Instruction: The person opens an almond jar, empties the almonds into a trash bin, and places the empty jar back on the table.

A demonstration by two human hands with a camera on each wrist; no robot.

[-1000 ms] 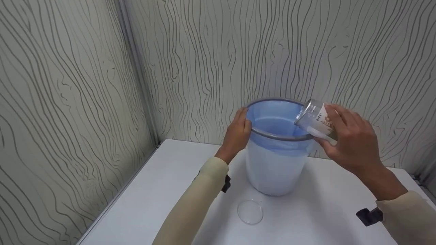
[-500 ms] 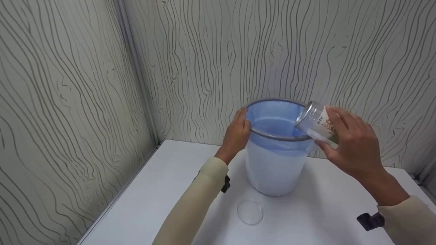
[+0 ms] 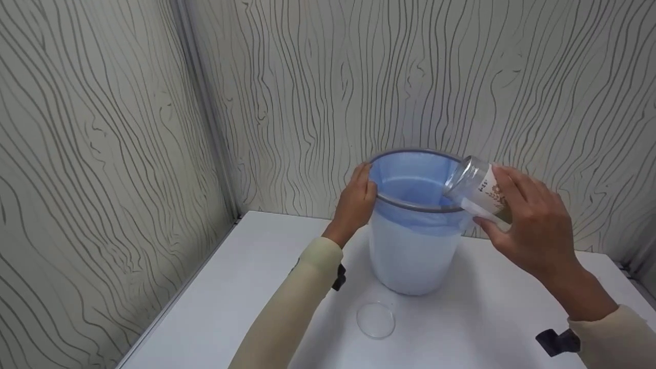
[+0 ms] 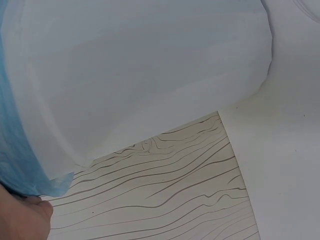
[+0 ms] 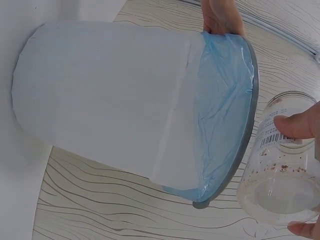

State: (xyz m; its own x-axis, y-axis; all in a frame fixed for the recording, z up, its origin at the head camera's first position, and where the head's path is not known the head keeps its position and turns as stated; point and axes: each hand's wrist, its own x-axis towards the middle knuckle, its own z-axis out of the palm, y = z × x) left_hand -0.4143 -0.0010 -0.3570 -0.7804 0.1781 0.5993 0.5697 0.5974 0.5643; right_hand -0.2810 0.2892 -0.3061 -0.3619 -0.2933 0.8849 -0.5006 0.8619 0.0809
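A white trash bin (image 3: 412,259) with a grey rim (image 3: 417,207) and a blue bag liner (image 3: 417,166) stands on the table. My left hand (image 3: 355,202) grips the bin's left rim over the liner. In my right hand (image 3: 538,233) is a clear jar (image 3: 476,187) with a printed label, tilted so its mouth points down into the bin at the right side of the rim. Small brown bits (image 5: 284,167) cling inside the jar near its base in the right wrist view. The bottom of the bin's inside is hidden in the head view.
A clear round lid (image 3: 375,320) lies on the white table (image 3: 246,287) in front of the bin. Walls with a wood-grain line pattern (image 3: 328,102) rise behind and to the left, close to the table's edges.
My right hand and the jar have moved slightly down and to the right, the jar still tilted at the bin's rim. My left hand has stayed on the rim.
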